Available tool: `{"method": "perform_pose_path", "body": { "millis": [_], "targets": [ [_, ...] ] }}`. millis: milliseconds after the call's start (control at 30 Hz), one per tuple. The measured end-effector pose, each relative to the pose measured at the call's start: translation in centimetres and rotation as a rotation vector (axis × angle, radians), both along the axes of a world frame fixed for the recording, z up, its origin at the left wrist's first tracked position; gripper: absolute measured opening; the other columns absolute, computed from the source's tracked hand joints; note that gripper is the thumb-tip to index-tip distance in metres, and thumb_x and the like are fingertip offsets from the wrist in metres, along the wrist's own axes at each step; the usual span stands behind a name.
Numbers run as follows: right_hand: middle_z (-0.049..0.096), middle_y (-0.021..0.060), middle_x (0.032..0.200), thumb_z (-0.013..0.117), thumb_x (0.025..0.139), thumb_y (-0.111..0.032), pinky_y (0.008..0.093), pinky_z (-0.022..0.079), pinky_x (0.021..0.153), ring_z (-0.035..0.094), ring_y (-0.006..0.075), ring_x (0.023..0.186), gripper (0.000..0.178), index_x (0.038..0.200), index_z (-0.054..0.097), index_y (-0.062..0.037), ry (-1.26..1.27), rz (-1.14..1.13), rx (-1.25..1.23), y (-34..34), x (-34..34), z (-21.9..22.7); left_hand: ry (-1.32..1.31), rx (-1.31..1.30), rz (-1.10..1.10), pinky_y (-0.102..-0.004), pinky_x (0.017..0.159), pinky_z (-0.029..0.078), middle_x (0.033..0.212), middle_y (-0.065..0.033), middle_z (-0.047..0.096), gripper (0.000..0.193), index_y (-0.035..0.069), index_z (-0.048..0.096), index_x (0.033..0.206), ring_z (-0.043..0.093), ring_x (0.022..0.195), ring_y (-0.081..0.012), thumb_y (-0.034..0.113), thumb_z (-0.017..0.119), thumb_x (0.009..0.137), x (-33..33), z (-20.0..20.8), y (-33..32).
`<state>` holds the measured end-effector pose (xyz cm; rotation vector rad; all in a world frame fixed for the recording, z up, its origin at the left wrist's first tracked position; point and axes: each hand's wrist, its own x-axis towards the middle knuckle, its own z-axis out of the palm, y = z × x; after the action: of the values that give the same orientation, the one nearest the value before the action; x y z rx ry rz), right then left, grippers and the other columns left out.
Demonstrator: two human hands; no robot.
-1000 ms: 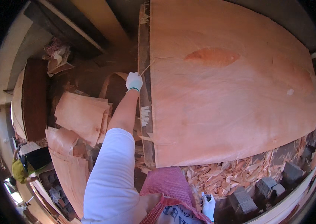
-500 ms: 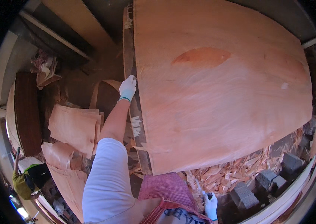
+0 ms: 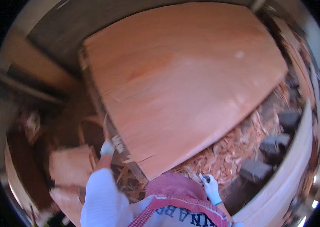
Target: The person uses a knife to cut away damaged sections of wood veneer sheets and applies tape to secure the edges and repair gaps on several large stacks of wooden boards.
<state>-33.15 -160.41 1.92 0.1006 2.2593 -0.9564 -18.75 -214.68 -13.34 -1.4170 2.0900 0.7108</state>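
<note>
A large reddish-brown wood veneer sheet (image 3: 190, 87) lies on top of a stack before me. At the sheet's left edge is my left hand (image 3: 107, 147), gloved in white, closed around what looks like a thin veneer strip (image 3: 105, 126); motion blurs it. My right hand (image 3: 212, 190), also in a white glove, is low beside my red checked apron (image 3: 175, 185). Its fingers are wrapped round a small knife (image 3: 205, 179) with a dark handle and a pale blade, partly hidden by the glove. A short dark split (image 3: 150, 156) shows near the sheet's near corner.
Torn veneer scraps (image 3: 220, 164) are heaped along the stack's near right side. Grey blocks (image 3: 256, 168) stand beyond them, next to a long pale curved sheet (image 3: 281, 189). Smaller veneer pieces (image 3: 71, 166) are piled on the left.
The view has turned, so the stack appears rotated and farther left. My left hand has come down the sheet's left edge toward me, with a strip now trailing from it. The right hand still holds the knife.
</note>
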Motion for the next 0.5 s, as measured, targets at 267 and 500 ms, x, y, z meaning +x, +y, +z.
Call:
{"method": "perform_pose_path", "body": {
  "millis": [267, 500],
  "targets": [
    [0.066, 0.0079, 0.078, 0.058, 0.094, -0.013, 0.0273, 0.048, 0.060, 0.060, 0.0123, 0.065, 0.014, 0.101, 0.058, -0.0020, 0.122, -0.155, -0.069, 4.7, -3.1, 7.2, -0.539, 0.457, -0.712, -0.0452, 0.090, 0.050, 0.114, -0.0164, 0.066, 0.040, 0.009, 0.068, 0.111, 0.063, 0.107, -0.0336, 0.038, 0.050, 0.091, 17.0, -2.4, 13.5],
    [0.065, 0.0065, 0.080, 0.058, 0.094, -0.010, 0.0275, 0.051, 0.063, 0.061, 0.0115, 0.073, 0.007, 0.094, 0.057, -0.0028, 0.247, -0.474, -0.281, 15.7, -9.4, 8.3, 0.013, -0.020, -0.986, -0.0481, 0.082, 0.051, 0.099, -0.0219, 0.067, 0.033, 0.004, 0.068, 0.096, 0.063, 0.096, -0.0388, 0.033, 0.051, 0.091, -6.2, -1.2, 21.0]
  ]
}}
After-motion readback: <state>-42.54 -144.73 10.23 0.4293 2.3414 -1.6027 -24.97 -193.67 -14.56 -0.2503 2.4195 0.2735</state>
